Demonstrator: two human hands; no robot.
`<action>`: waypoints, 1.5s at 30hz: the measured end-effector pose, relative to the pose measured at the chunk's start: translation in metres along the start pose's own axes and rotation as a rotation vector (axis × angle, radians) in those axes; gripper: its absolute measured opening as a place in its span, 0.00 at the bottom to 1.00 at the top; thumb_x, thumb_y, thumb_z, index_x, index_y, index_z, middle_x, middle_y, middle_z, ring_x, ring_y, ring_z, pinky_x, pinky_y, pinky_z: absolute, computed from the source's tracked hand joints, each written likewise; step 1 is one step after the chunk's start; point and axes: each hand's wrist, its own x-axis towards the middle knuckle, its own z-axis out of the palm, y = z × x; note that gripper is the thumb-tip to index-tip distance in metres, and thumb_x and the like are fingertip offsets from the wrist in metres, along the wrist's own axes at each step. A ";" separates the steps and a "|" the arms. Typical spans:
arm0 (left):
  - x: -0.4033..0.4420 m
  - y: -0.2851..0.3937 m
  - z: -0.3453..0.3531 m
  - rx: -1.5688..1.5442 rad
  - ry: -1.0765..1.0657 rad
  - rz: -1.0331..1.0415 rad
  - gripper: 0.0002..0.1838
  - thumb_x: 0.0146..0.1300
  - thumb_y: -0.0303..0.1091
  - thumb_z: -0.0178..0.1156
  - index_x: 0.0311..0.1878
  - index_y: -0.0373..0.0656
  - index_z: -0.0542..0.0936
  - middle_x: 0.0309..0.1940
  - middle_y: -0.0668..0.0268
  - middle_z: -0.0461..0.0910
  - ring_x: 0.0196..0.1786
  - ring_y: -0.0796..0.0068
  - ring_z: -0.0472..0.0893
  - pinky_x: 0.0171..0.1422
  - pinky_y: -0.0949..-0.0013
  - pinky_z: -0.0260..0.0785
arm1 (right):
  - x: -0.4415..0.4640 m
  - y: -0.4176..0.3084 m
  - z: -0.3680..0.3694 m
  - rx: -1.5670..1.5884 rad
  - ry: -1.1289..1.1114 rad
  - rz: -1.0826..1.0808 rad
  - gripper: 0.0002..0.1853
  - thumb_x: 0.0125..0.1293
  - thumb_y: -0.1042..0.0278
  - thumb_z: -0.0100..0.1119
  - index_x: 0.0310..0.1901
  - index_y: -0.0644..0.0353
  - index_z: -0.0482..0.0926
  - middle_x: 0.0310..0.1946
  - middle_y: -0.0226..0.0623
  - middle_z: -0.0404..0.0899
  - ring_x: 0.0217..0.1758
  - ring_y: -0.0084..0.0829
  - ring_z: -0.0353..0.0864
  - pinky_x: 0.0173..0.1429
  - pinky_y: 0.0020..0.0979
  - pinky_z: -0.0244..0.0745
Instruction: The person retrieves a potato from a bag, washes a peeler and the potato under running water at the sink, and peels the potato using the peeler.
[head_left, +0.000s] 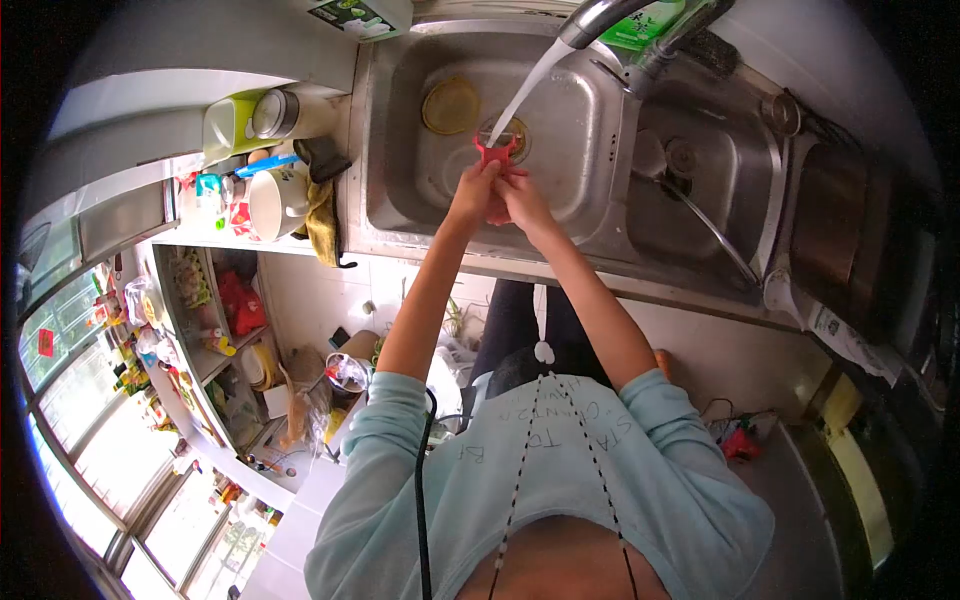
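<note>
Water runs from the faucet (592, 22) onto a red Y-shaped peeler (495, 153), whose forked head points away from me. My left hand (474, 190) is closed around its handle from the left. My right hand (522, 198) meets it from the right, fingers also closed on the peeler and partly covering the handle. Both hands are over the larger sink basin (400, 180). A round yellowish lid-like disc (450, 106) lies in that basin, just beyond my hands. The drain (518, 140) is partly hidden behind the peeler.
A ladle (710, 225) rests in the smaller right basin (660, 115). On the left counter stand a white mug (277, 204), a green container (229, 130) and a jar (275, 113), with a dark yellow cloth (322, 222) nearby. A green bottle (640, 25) is behind the faucet.
</note>
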 end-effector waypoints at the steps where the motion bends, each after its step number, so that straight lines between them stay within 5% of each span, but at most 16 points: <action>1: 0.000 0.000 -0.003 -0.008 -0.012 0.013 0.15 0.64 0.34 0.40 0.41 0.33 0.72 0.34 0.57 0.78 0.31 0.71 0.77 0.33 0.70 0.71 | -0.007 -0.017 0.001 0.069 -0.031 0.058 0.15 0.64 0.61 0.41 0.32 0.66 0.72 0.18 0.36 0.75 0.16 0.26 0.75 0.18 0.25 0.69; 7: -0.005 0.000 -0.012 0.031 -0.027 -0.063 0.14 0.63 0.34 0.41 0.39 0.34 0.73 0.34 0.56 0.78 0.29 0.72 0.76 0.30 0.72 0.70 | -0.028 -0.049 -0.008 0.189 -0.222 0.119 0.19 0.65 0.57 0.39 0.31 0.65 0.72 0.15 0.34 0.74 0.13 0.23 0.72 0.15 0.23 0.66; 10: -0.002 -0.008 -0.003 -0.029 0.086 -0.020 0.18 0.63 0.40 0.41 0.39 0.34 0.73 0.23 0.61 0.75 0.22 0.73 0.75 0.20 0.72 0.67 | -0.032 -0.045 -0.017 0.159 -0.275 0.159 0.19 0.65 0.55 0.40 0.31 0.64 0.72 0.18 0.34 0.75 0.15 0.22 0.72 0.17 0.21 0.66; 13: 0.015 -0.030 -0.022 -0.050 0.022 -0.019 0.17 0.62 0.42 0.42 0.38 0.37 0.73 0.27 0.61 0.76 0.28 0.73 0.76 0.28 0.73 0.70 | -0.039 -0.039 -0.030 0.066 -0.272 0.182 0.19 0.65 0.54 0.40 0.31 0.63 0.72 0.21 0.33 0.76 0.17 0.21 0.73 0.21 0.20 0.68; 16: 0.010 -0.025 -0.010 -0.042 0.249 -0.202 0.16 0.60 0.45 0.44 0.38 0.40 0.72 0.32 0.56 0.77 0.32 0.64 0.78 0.33 0.66 0.71 | -0.040 -0.037 -0.048 -0.130 -0.261 0.188 0.19 0.64 0.54 0.42 0.33 0.64 0.73 0.22 0.33 0.76 0.18 0.22 0.73 0.26 0.23 0.69; 19: 0.001 -0.011 -0.020 1.141 0.502 -0.017 0.18 0.58 0.48 0.46 0.38 0.41 0.70 0.35 0.51 0.77 0.36 0.53 0.78 0.38 0.58 0.71 | -0.021 -0.020 -0.058 -0.449 -0.213 0.172 0.17 0.61 0.56 0.46 0.36 0.64 0.74 0.24 0.38 0.77 0.24 0.31 0.77 0.33 0.32 0.70; 22: -0.012 0.010 -0.030 1.551 0.557 -0.113 0.16 0.58 0.40 0.43 0.44 0.39 0.68 0.34 0.50 0.77 0.40 0.55 0.78 0.39 0.53 0.70 | 0.021 -0.019 -0.066 -0.814 -0.248 0.065 0.14 0.60 0.60 0.49 0.37 0.65 0.73 0.26 0.38 0.77 0.25 0.34 0.77 0.32 0.31 0.70; 26: -0.003 0.012 -0.064 0.570 0.297 -0.082 0.13 0.58 0.34 0.45 0.42 0.36 0.67 0.26 0.59 0.77 0.26 0.69 0.80 0.25 0.67 0.71 | 0.089 -0.002 -0.060 -0.869 -0.030 -0.188 0.18 0.55 0.66 0.53 0.46 0.66 0.70 0.40 0.46 0.74 0.42 0.44 0.74 0.46 0.40 0.68; 33: -0.004 -0.001 -0.058 0.566 0.254 0.092 0.09 0.59 0.31 0.46 0.35 0.35 0.72 0.20 0.66 0.73 0.15 0.80 0.68 0.15 0.74 0.59 | 0.143 0.017 -0.050 -0.938 -0.048 -0.386 0.26 0.49 0.68 0.59 0.51 0.65 0.65 0.44 0.50 0.71 0.48 0.47 0.70 0.54 0.43 0.63; 38: 0.018 -0.011 -0.039 0.134 0.070 -0.103 0.08 0.59 0.32 0.46 0.34 0.40 0.73 0.17 0.70 0.69 0.14 0.83 0.65 0.14 0.78 0.54 | 0.148 0.015 -0.050 -1.129 -0.191 -0.273 0.19 0.48 0.62 0.60 0.41 0.63 0.71 0.37 0.50 0.74 0.43 0.48 0.72 0.51 0.44 0.64; 41: 0.016 0.003 -0.012 0.029 0.087 -0.094 0.08 0.58 0.33 0.46 0.36 0.42 0.73 0.20 0.71 0.70 0.15 0.84 0.65 0.14 0.80 0.53 | 0.170 0.069 -0.062 -1.167 -0.202 -0.566 0.16 0.50 0.61 0.57 0.37 0.63 0.72 0.34 0.48 0.75 0.40 0.48 0.73 0.47 0.43 0.65; 45: 0.015 0.001 -0.008 -0.009 0.123 -0.083 0.09 0.58 0.35 0.46 0.38 0.43 0.73 0.23 0.72 0.72 0.16 0.85 0.65 0.16 0.81 0.52 | 0.131 -0.002 -0.066 -0.765 -0.075 -0.157 0.15 0.53 0.63 0.52 0.39 0.65 0.70 0.39 0.49 0.73 0.42 0.46 0.73 0.47 0.41 0.65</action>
